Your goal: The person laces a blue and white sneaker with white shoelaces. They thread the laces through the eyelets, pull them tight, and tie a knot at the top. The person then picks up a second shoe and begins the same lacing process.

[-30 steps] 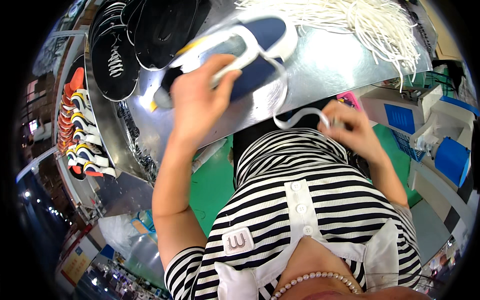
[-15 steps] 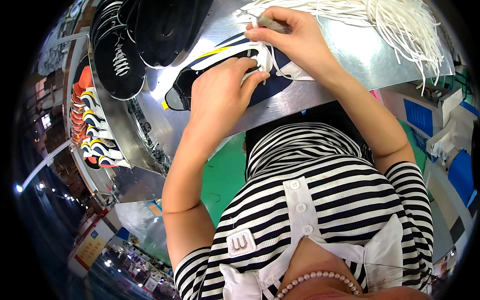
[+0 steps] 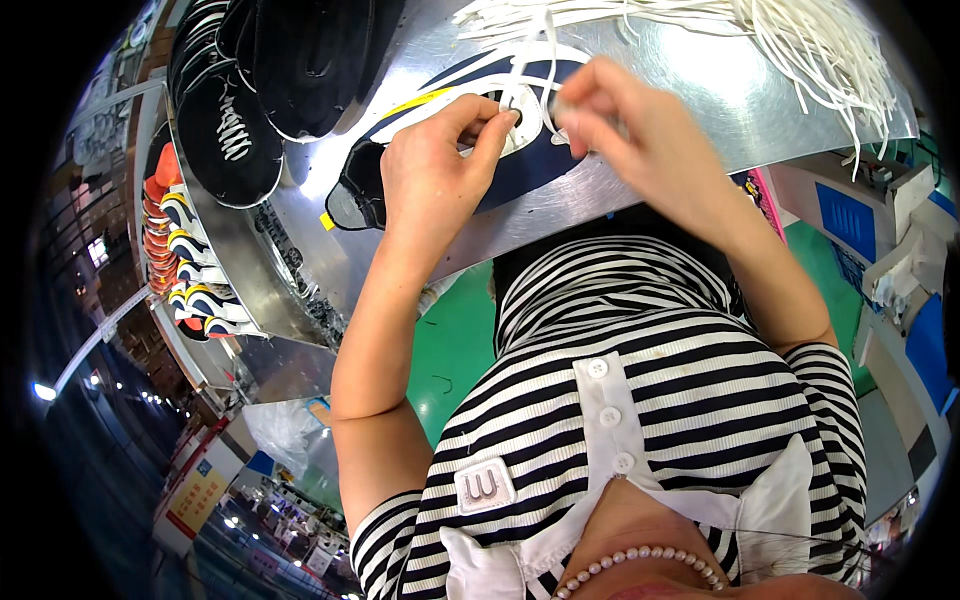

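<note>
A navy and white shoe [image 3: 470, 150] lies on its side on the shiny metal surface [image 3: 700, 90], toe pointing left, just in front of the person's striped shirt. The left hand [image 3: 435, 180] rests on the shoe's opening, its grip pressed together, thumb and forefinger pinching the white edge by the eyelets. The right hand [image 3: 625, 130] is just right of it, fingers bunched and pinching a white lace [image 3: 545, 60] that runs up from the shoe toward the far edge. The two hands are close, nearly touching over the shoe.

A loose heap of white laces [image 3: 800, 50] spreads over the far right of the surface. At the far left, black shoes [image 3: 260, 90] with white markings are stacked, overlapping the surface edge. Further left, a row of orange, yellow and white shoes [image 3: 175, 260] stands on a rack below.

To the right, beyond the surface, sit blue rectangular panels [image 3: 845, 215] and a pink strip [image 3: 765, 200] at the surface's near right corner. At the lower left a yellow and red upright sign [image 3: 200, 495] stands on the floor, with a pale bag [image 3: 285, 430] nearby. The floor between is green [image 3: 450, 350].
</note>
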`<state>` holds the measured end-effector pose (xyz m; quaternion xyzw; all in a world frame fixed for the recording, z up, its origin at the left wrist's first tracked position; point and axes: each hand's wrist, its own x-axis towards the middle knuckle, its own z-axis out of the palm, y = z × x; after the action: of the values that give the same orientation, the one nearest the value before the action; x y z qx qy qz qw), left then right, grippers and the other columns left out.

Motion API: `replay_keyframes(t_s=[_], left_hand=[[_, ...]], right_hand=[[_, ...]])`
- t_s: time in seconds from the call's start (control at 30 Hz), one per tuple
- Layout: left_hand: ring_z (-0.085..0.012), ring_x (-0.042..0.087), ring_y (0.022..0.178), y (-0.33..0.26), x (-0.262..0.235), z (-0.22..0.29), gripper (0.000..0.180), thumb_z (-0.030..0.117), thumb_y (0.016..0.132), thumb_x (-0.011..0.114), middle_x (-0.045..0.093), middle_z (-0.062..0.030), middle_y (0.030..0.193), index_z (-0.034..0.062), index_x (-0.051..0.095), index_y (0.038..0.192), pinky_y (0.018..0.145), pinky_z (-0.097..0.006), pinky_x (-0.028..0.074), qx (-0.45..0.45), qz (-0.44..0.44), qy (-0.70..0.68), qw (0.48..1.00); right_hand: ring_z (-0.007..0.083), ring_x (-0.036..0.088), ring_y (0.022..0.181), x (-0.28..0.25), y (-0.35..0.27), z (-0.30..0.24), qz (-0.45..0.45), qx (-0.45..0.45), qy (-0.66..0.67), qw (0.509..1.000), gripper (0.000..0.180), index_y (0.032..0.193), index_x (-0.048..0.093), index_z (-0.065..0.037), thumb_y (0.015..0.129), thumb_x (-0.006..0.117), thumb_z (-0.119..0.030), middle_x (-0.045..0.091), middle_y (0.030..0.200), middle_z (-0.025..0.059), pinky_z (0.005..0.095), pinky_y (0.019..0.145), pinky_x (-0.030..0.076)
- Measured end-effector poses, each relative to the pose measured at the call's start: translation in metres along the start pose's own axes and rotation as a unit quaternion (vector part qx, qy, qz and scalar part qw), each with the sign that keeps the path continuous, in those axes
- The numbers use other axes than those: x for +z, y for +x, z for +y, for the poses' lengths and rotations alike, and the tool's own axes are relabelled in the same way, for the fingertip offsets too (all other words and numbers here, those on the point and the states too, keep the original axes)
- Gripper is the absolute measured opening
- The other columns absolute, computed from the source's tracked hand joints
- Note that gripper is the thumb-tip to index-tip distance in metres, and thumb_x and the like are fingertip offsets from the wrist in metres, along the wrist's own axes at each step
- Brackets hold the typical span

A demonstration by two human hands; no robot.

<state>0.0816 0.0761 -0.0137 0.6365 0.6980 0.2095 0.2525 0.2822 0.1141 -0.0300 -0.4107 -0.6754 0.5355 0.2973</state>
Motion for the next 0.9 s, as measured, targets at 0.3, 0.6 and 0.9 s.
replay_keyframes(t_s=[0.3, 0.6, 0.9], left_hand=[[-0.0196, 0.067, 0.062, 0.001, 0.005, 0.002, 0.019, 0.029, 0.086, 0.07, 0.069, -0.003, 0.068, 0.0103, 0.072, 0.085, 0.058, -0.03, 0.049, 0.024, 0.017, 0.019, 0.999], [-0.0287, 0.069, 0.083, -0.006, 0.0, 0.004, 0.021, 0.01, 0.078, 0.072, 0.071, -0.014, 0.089, 0.0036, 0.068, 0.098, 0.075, -0.037, 0.052, 0.045, -0.06, -0.015, 0.997], [-0.0273, 0.062, 0.063, -0.032, 0.009, -0.003, 0.034, -0.001, 0.077, 0.068, 0.063, -0.0093, 0.073, 0.0035, 0.059, 0.11, 0.057, -0.036, 0.047, 0.226, 0.127, 0.08, 0.962]], right_hand=[[0.0344, 0.062, 0.064, 0.003, -0.015, 0.01, -0.046, -0.018, -0.104, 0.993, 0.018, 0.096, 0.056, -0.004, 0.093, 0.059, -0.022, 0.063, 0.068, 0.0127, 0.0436, 0.06, 0.046], [0.0355, 0.065, 0.069, 0.017, -0.01, 0.001, -0.051, -0.043, -0.306, 0.95, 0.016, 0.095, 0.049, -0.003, 0.093, 0.056, -0.017, 0.064, 0.069, 0.0143, 0.0442, 0.06, 0.048], [0.0371, 0.067, 0.082, 0.012, -0.02, 0.006, -0.014, -0.071, -0.206, 0.976, 0.024, 0.104, 0.055, 0.001, 0.088, 0.062, -0.016, 0.068, 0.084, 0.0194, 0.0437, 0.072, 0.052]])
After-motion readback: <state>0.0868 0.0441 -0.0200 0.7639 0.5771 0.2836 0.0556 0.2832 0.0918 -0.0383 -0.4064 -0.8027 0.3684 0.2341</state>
